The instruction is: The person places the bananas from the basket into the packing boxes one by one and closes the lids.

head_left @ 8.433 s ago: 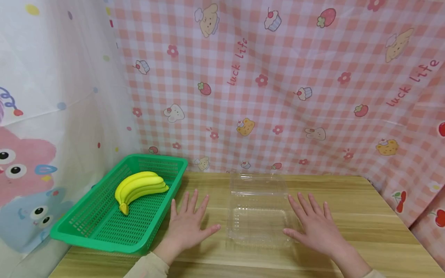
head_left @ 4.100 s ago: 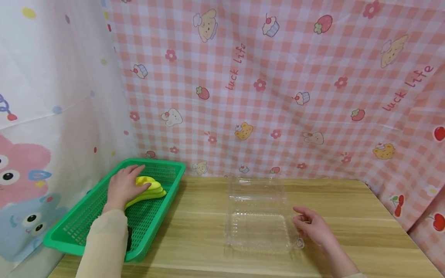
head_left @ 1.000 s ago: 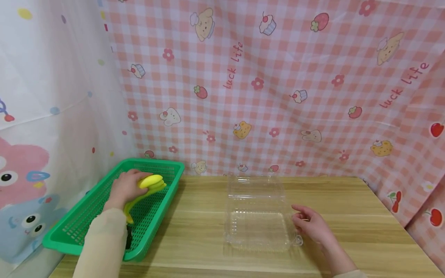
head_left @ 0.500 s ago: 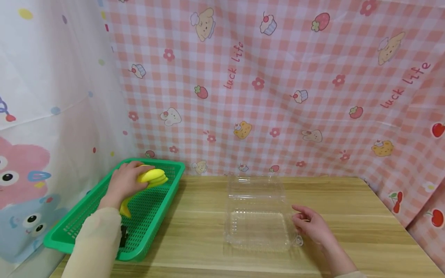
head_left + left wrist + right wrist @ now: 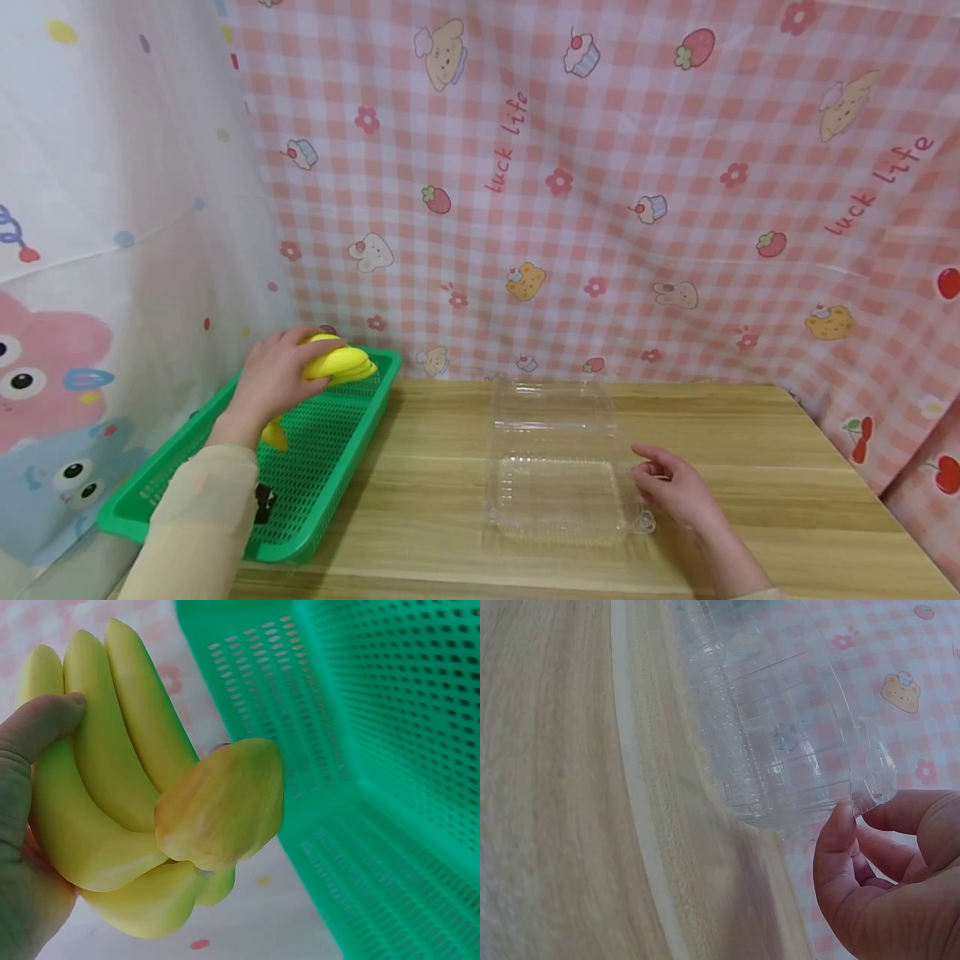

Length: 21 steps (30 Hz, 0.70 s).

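Note:
My left hand (image 5: 281, 375) grips a bunch of yellow bananas (image 5: 341, 364) above the green basket (image 5: 330, 500). In the left wrist view the thumb lies across the bananas (image 5: 112, 750), and their thick stem end faces the camera. At the right, my right hand (image 5: 675, 487) is at the side edge of a clear plastic clamshell box (image 5: 558, 500), which lies with its lid folded back on the table. Up close in the right wrist view, thumb and index finger pinch the box's rim (image 5: 855, 796), with the other fingers curled behind.
The basket stands at the left of the wooden table (image 5: 435, 500), with perforated walls and floor. A small dark item (image 5: 264, 504) shows beside the left sleeve. Behind the table hangs a pink checked cloth (image 5: 480, 167); a white printed cloth (image 5: 150, 250) hangs at the left.
Earlier the bananas lay in the basket and both hands were spread on the table. My left hand then took hold of the bunch and has raised it. My right hand moved to the box's edge.

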{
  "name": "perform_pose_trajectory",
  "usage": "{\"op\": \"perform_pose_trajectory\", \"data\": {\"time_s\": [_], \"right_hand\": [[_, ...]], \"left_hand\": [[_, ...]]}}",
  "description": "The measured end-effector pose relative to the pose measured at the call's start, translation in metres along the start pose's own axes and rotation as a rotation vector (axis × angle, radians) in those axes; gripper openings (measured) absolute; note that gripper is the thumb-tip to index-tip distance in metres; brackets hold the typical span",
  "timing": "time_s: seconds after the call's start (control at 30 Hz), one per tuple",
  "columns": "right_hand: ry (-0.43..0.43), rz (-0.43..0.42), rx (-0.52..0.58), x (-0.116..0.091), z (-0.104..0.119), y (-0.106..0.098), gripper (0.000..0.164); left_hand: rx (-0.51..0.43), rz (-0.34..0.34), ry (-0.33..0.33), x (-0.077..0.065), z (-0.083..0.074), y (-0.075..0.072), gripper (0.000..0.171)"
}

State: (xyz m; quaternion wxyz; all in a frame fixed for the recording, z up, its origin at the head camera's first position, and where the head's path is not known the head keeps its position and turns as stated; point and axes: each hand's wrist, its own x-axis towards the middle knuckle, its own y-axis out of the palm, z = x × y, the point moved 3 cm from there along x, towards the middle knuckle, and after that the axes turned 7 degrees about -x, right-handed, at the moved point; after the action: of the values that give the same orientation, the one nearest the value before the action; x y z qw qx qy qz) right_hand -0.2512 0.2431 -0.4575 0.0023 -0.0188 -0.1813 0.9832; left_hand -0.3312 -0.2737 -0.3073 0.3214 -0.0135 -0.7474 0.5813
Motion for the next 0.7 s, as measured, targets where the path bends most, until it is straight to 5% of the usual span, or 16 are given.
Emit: {"op": "perform_pose_trajectory", "data": {"time_s": [0.3,0.7], "right_hand": [[-0.015,-0.010,0.008,-0.001,0.002,0.001,0.050],[0.002,-0.006,0.014,0.000,0.000,0.001,0.049]], "left_hand": [[-0.011,-0.106,0.111,0.008,-0.030,-0.006,0.050],[-0.054,-0.130,0.216,0.016,-0.080,0.000,0.053]]}}
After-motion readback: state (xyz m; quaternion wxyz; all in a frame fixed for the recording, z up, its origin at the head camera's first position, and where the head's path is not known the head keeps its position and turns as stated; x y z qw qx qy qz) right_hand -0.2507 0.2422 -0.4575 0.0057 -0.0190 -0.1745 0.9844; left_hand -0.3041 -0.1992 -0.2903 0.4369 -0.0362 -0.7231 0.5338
